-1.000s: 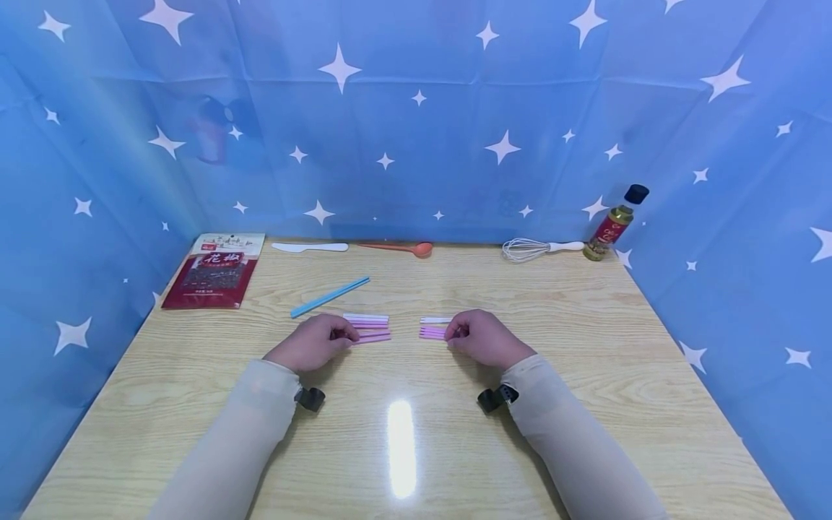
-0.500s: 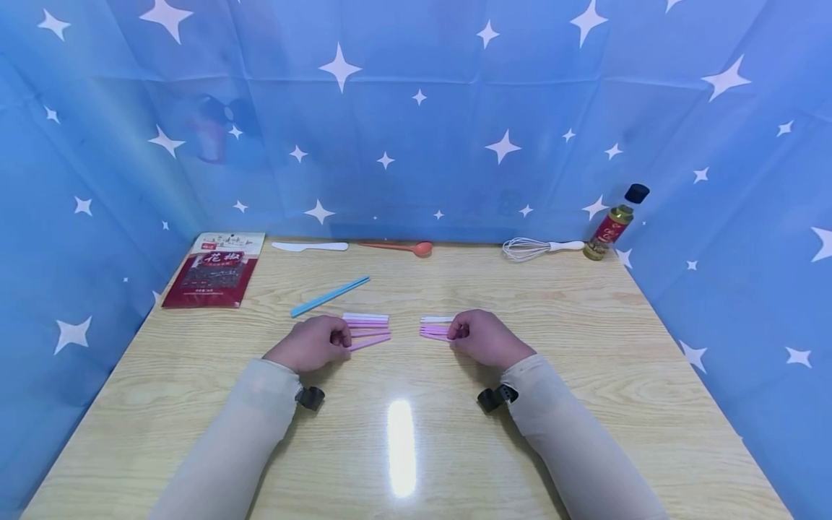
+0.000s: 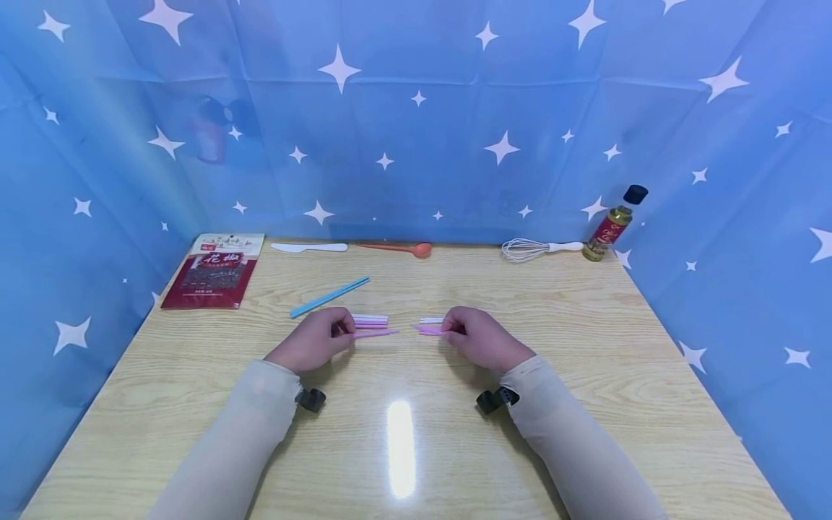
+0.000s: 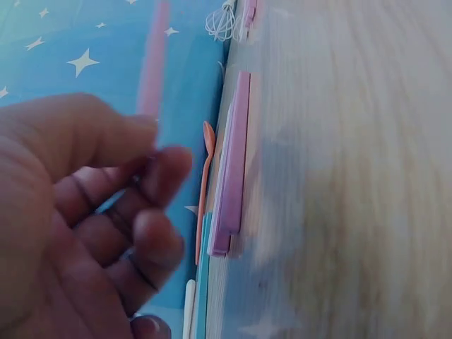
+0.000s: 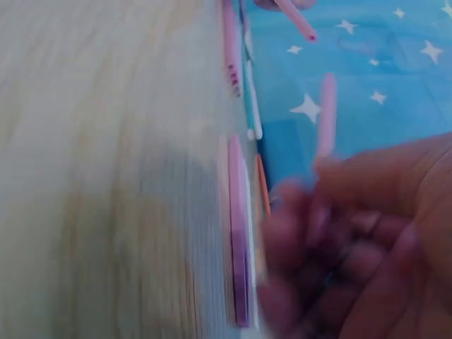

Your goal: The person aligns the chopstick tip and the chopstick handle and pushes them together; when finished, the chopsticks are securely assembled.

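Observation:
My left hand [image 3: 318, 338] pinches a pink chopstick [image 4: 152, 78] between thumb and fingertips, and it points inward above the table. Opposite it, my right hand [image 3: 479, 338] grips another slim pink chopstick [image 5: 327, 120], whose tip is directed toward the left one. Beneath the left hand lie more pink sticks [image 4: 234, 162] with white ones [image 3: 370, 316] behind them. A similar pink group [image 5: 238, 212] rests under the right hand, beside white sticks [image 3: 431, 319]. The hands hide the outer ends of both groups in the head view.
Blue chopsticks [image 3: 330, 297] lie behind the left hand. Along the back edge are a red spice packet [image 3: 211, 278], a white knife [image 3: 310, 248], an orange spoon [image 3: 421, 250], a whisk [image 3: 528, 249] and an oil bottle [image 3: 607, 231]. A starry blue curtain [image 3: 416, 130] encloses the table.
The left hand's chopstick has swung from slanting toward the near side to nearly level and extends further inward. The right hand has shifted slightly inward, its chopstick now sticking out past the group.

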Demonstrator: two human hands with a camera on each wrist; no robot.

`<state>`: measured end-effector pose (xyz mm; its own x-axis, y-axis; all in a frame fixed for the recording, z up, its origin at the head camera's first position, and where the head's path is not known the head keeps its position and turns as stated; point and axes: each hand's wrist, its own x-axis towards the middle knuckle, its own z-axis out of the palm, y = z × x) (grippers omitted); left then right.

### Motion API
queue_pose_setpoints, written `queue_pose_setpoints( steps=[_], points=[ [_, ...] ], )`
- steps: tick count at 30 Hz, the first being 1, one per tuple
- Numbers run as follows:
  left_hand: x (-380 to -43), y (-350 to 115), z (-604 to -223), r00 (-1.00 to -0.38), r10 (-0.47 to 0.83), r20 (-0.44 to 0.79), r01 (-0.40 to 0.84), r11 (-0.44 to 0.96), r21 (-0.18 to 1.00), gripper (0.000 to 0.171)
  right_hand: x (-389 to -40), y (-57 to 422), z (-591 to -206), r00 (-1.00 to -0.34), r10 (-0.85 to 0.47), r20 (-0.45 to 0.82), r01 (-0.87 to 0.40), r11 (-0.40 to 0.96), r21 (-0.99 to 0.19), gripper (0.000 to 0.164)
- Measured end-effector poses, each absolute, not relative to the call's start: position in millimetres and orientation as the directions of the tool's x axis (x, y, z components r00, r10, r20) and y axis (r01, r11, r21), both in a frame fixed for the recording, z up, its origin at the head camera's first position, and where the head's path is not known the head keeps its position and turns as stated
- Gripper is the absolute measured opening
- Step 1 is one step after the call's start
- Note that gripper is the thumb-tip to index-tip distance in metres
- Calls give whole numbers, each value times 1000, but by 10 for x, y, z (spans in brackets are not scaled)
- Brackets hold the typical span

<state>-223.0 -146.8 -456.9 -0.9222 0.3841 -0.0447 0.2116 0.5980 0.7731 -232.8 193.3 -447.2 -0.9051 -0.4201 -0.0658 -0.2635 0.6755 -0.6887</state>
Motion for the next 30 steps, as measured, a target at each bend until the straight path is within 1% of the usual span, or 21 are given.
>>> queue_pose_setpoints(
  steps=[1, 3, 7, 13, 27, 30],
  points=[
    [-2228, -1465, -4565, -923, 382, -30, 217, 584, 782, 5, -2324, 1926, -4465, -904, -425, -49, -266, 646, -716, 4],
    [-2227, -1461, -4563, -926, 377, -2, 228, 565, 793, 5, -2317, 1916, -4450, -903, -429, -16, -269, 595, -757, 8],
    [-2225, -1461, -4568, -929, 368, 31, 240, 540, 807, 10, -2311, 1909, -4431, -909, -417, 23, -269, 544, -795, 15],
    [-2210, -1444, -4557, -930, 364, 45, 246, 526, 814, 8, -2300, 1911, -4424, -901, -431, 54, -289, 501, -816, 15],
    [-2193, -1417, -4530, -921, 377, 98, 295, 509, 809, 9, -2293, 1891, -4433, -900, -429, 81, -302, 478, -825, 14],
    [-2184, -1409, -4522, -922, 371, 110, 300, 503, 810, 6, -2298, 1882, -4455, -898, -428, 100, -311, 459, -832, 13]
  ],
)
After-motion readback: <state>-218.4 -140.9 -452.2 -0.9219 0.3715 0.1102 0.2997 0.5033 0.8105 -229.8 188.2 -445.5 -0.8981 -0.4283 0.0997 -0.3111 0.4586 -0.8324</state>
